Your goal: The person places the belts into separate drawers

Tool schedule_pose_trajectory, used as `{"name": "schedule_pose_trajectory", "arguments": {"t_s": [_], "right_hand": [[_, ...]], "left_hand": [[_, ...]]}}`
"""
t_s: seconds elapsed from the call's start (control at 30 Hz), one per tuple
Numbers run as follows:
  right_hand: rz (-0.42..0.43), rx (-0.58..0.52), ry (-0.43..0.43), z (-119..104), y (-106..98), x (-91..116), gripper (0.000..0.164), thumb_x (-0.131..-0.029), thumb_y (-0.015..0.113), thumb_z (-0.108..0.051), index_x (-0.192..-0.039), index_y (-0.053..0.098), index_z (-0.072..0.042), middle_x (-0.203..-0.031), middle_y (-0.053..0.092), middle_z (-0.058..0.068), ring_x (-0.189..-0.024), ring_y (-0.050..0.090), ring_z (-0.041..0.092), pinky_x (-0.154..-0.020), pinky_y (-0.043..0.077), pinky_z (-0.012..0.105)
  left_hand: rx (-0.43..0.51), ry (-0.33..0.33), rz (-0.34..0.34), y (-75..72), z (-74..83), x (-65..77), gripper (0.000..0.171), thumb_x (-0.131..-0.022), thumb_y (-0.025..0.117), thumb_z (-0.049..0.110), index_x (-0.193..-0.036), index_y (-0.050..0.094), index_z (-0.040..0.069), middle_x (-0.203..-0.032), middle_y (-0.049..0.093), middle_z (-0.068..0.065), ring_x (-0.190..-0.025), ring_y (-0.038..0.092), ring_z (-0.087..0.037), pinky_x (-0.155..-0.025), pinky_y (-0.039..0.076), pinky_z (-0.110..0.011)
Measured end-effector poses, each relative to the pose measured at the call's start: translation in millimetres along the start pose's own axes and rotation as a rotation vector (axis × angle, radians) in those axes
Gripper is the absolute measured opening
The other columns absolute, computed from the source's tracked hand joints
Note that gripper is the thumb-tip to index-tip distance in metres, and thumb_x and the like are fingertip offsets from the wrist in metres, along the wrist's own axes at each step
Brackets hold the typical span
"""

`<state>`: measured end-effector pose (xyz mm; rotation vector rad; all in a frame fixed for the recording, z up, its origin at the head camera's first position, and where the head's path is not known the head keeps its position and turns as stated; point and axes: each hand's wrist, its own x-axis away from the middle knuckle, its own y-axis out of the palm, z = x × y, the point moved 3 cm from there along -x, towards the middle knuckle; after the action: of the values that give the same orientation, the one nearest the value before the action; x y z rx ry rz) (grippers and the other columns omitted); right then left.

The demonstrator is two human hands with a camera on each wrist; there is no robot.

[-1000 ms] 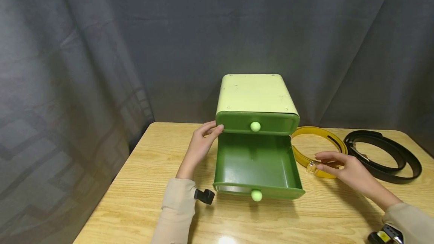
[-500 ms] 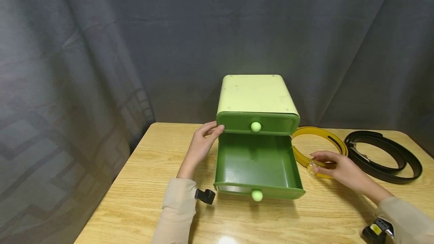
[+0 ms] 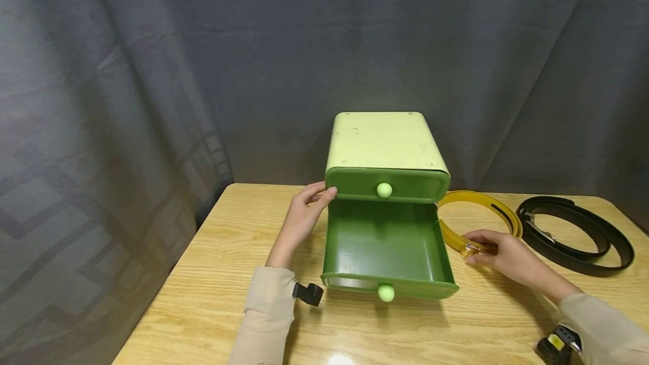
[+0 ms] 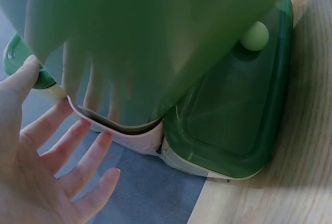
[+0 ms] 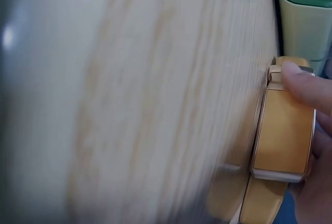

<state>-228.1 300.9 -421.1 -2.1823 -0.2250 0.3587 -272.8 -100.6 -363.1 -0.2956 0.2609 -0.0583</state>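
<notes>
A cream cabinet (image 3: pixel 382 139) with green drawers stands on the table. Its middle drawer (image 3: pixel 355 283) is pulled out, bare inside; a lower drawer front (image 4: pixel 233 99) shows beneath it in the left wrist view. My left hand (image 3: pixel 299 218) rests against the cabinet's left side, thumb on the upper drawer's (image 3: pixel 355 183) front corner and the other fingers fairly straight along the side wall. To the cabinet's right lies a coiled yellow belt (image 3: pixel 469 195). My right hand (image 3: pixel 512 255) pinches it beside its gold-edged buckle (image 5: pixel 282 133), the thumb on the near face.
A coiled black belt (image 3: pixel 588 266) with a metal buckle lies right of the yellow one. The wooden table (image 3: pixel 218 252) ends at a grey curtain (image 3: pixel 274 72) behind and on the left. The drawer front juts toward me between my arms.
My right hand has moved slightly left and its fingers have closed on the yellow belt by the buckle. My left hand stays at the cabinet's side.
</notes>
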Motion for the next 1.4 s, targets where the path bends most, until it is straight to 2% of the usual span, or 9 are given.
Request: {"name": "schedule_pose_trajectory", "arguments": {"t_s": [0.2,0.53,0.7,0.83,0.93,1.17,1.2,1.27,1.4], "right_hand": [[0.007,0.049,0.016,-2,-1,1,0.043,-0.080,0.082,-0.020,-0.115,0.070,0.002,-0.108,0.071,0.016,-0.089,0.064,0.006,-0.073,0.054,0.025],[-0.027,0.022,0.015,-9,-11,7,0.038,-0.084,0.079,-0.012,-0.116,0.070,0.005,-0.109,0.071,0.018,-0.091,0.062,0.000,-0.074,0.054,0.022],[-0.010,0.013,0.056,-13,-20,13,0.038,-0.088,0.075,-0.009,-0.121,0.066,0.009,-0.106,0.070,0.017,-0.083,0.058,-0.002,-0.065,0.051,0.023],[0.050,0.057,0.073,-19,-27,20,0.038,-0.091,0.071,-0.010,-0.125,0.064,0.007,-0.110,0.069,0.020,-0.081,0.053,-0.006,-0.060,0.046,0.023],[0.122,0.093,0.041,-22,-31,26,0.037,-0.092,0.071,-0.011,-0.124,0.065,0.005,-0.112,0.067,0.024,-0.082,0.051,-0.009,-0.060,0.044,0.022],[0.260,0.105,0.020,-28,-37,43,0.039,-0.090,0.073,-0.009,-0.122,0.063,0.010,-0.102,0.067,0.028,-0.077,0.047,-0.010,-0.055,0.041,0.020],[0.285,0.109,0.017,-29,-38,46,0.039,-0.089,0.074,-0.008,-0.122,0.064,0.009,-0.099,0.070,0.019,-0.077,0.047,-0.010,-0.055,0.040,0.018],[0.318,0.105,0.014,-32,-38,52,0.039,-0.087,0.074,-0.007,-0.121,0.064,0.010,-0.096,0.071,0.014,-0.077,0.045,-0.011,-0.056,0.039,0.015],[0.379,0.094,-0.012,-40,-39,63,0.036,-0.086,0.075,-0.005,-0.119,0.067,0.005,-0.091,0.062,-0.022,-0.080,0.045,-0.013,-0.056,0.037,0.011]], "left_hand": [[-0.003,0.001,-0.001,0.3,0.4,0.2,0.049,-0.097,0.064,0.039,-0.135,0.062,0.009,-0.143,0.052,-0.006,-0.120,0.056,-0.026,-0.099,0.046,-0.048],[0.009,-0.006,0.001,-0.4,-0.7,1.6,0.049,-0.097,0.064,0.039,-0.135,0.062,0.009,-0.143,0.051,-0.007,-0.120,0.055,-0.027,-0.098,0.046,-0.048],[0.010,0.001,0.004,-0.6,-1.4,1.2,0.047,-0.097,0.064,0.038,-0.134,0.063,0.010,-0.142,0.053,-0.006,-0.119,0.056,-0.027,-0.098,0.046,-0.048],[0.007,0.009,0.005,-0.7,-1.7,0.3,0.046,-0.097,0.064,0.039,-0.132,0.064,0.011,-0.141,0.054,-0.005,-0.118,0.056,-0.027,-0.098,0.046,-0.049],[0.005,0.011,0.005,-0.7,-1.3,-0.1,0.046,-0.097,0.064,0.039,-0.132,0.064,0.011,-0.140,0.054,-0.005,-0.118,0.056,-0.026,-0.098,0.046,-0.049],[0.006,0.005,0.008,-0.7,0.0,0.6,0.045,-0.097,0.064,0.038,-0.133,0.064,0.010,-0.141,0.054,-0.005,-0.118,0.056,-0.026,-0.098,0.046,-0.048],[0.007,0.004,0.007,-0.7,0.0,0.5,0.045,-0.097,0.064,0.038,-0.133,0.064,0.010,-0.141,0.054,-0.005,-0.118,0.056,-0.026,-0.098,0.046,-0.048],[0.006,0.000,0.006,-0.7,-0.4,0.5,0.046,-0.097,0.064,0.039,-0.133,0.063,0.010,-0.141,0.053,-0.006,-0.118,0.056,-0.026,-0.098,0.046,-0.048],[0.006,-0.003,0.001,-1.1,-0.6,0.9,0.048,-0.097,0.063,0.039,-0.134,0.063,0.010,-0.142,0.053,-0.006,-0.119,0.056,-0.026,-0.098,0.046,-0.049]]}}
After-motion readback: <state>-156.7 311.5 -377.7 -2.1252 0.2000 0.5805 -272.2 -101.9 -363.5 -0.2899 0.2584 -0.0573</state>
